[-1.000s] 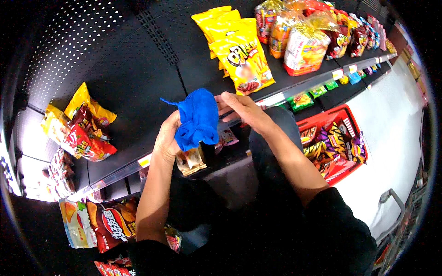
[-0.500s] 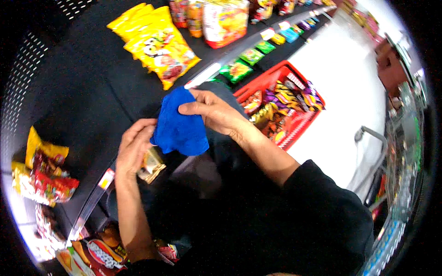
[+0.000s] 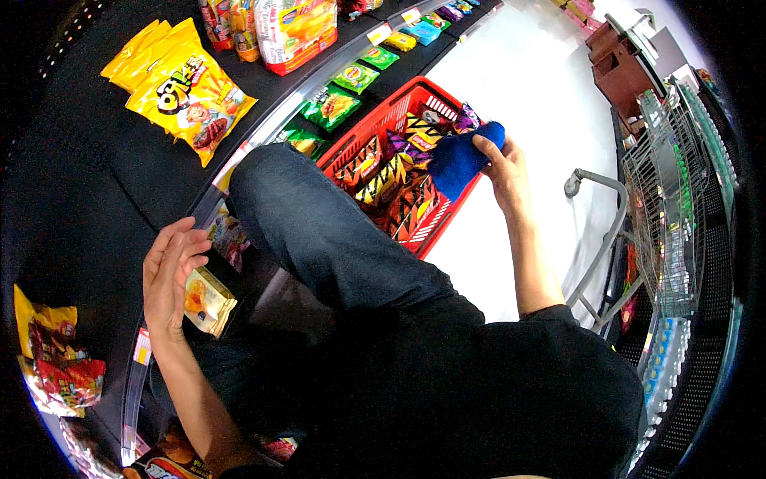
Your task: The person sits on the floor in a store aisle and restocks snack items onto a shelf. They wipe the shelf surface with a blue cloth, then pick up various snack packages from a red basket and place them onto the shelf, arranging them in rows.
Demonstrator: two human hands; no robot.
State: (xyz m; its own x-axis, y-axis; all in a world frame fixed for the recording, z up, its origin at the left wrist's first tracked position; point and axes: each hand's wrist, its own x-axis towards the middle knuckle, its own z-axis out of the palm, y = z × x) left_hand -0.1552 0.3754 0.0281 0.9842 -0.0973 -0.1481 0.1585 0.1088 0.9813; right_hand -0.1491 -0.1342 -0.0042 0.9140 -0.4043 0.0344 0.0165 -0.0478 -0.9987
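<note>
A blue cloth (image 3: 456, 166) hangs from my right hand (image 3: 504, 172), pinched between thumb and fingers. It is over the right rim of a red shopping basket (image 3: 456, 222), covering part of the snack packs inside. Those snack packs (image 3: 385, 182) are orange, yellow and purple with dark stripes. My left hand (image 3: 170, 267) is raised at the front edge of the black shelf (image 3: 88, 215), fingers apart and holding nothing. Just beside it, lower down, lies a gold-coloured packet (image 3: 209, 302).
Yellow snack bags (image 3: 191, 92) lie overlapped on the shelf, with a white-and-red pack (image 3: 297, 32) standing farther back. Green packets (image 3: 329, 106) line a lower shelf. My bent knee (image 3: 295, 207) sits between shelf and basket. A wire cart (image 3: 670, 199) stands at the right.
My right hand has carried the blue cloth rightward, from above the shelf to above the basket. The left hand has come away from the cloth. My view has shifted to the right.
</note>
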